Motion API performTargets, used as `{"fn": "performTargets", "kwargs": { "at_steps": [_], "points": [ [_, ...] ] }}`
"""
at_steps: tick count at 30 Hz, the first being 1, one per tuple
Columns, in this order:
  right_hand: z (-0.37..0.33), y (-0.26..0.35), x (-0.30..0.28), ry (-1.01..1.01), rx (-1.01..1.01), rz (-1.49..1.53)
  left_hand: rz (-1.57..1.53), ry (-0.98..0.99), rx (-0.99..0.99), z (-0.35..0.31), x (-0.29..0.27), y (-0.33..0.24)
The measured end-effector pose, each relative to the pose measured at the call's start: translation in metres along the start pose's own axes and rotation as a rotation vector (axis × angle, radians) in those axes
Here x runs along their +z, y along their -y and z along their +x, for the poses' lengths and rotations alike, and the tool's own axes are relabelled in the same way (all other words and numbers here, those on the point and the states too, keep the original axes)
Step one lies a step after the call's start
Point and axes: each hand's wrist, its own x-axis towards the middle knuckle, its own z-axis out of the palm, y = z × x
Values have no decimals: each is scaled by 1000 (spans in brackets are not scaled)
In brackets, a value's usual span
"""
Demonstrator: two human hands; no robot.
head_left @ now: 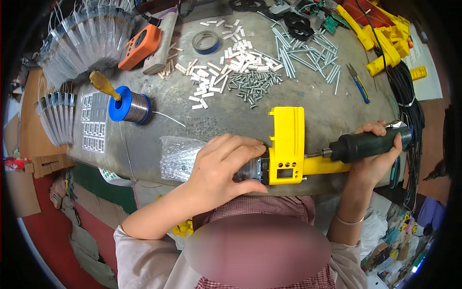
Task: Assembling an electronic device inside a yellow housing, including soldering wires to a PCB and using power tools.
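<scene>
My left hand (216, 164) is wrapped around the dark end of a yellow plastic housing (288, 139) at the table's near edge. The housing has a square window, small round holes and a yellow handle-like part stretching right. Clear plastic wrap (178, 156) sticks out on the left side of that hand. In my right hand (370, 166) is a dark green electric screwdriver (363, 144), held nearly level. Its bit points left and meets the housing's right side; the exact contact point is too small to make out.
Beyond the hands lie a heap of screws (255, 84), white strips (207, 82), long metal rods (288, 58) and a tape roll (205, 42). A blue solder spool (130, 106) stands left. Pliers (358, 84), black cable (404, 91) and yellow housings (385, 45) are at right.
</scene>
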Motion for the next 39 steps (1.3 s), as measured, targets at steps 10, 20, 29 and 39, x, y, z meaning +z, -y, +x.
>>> {"fn": "performTargets", "kwargs": {
  "at_steps": [10,20,29,39],
  "points": [
    [2,5,19,15,107,32,10,9,25,1,-1,2],
    [2,-2,40,-44,-65,-168,81,38,-3,-1,1,-3],
    [-37,19,18,111,-153,-98,326,-1,15,-13,9,-17],
    [-44,12,17,34,-201,-104,256,-46,-36,-11,11,-18]
  ]
}}
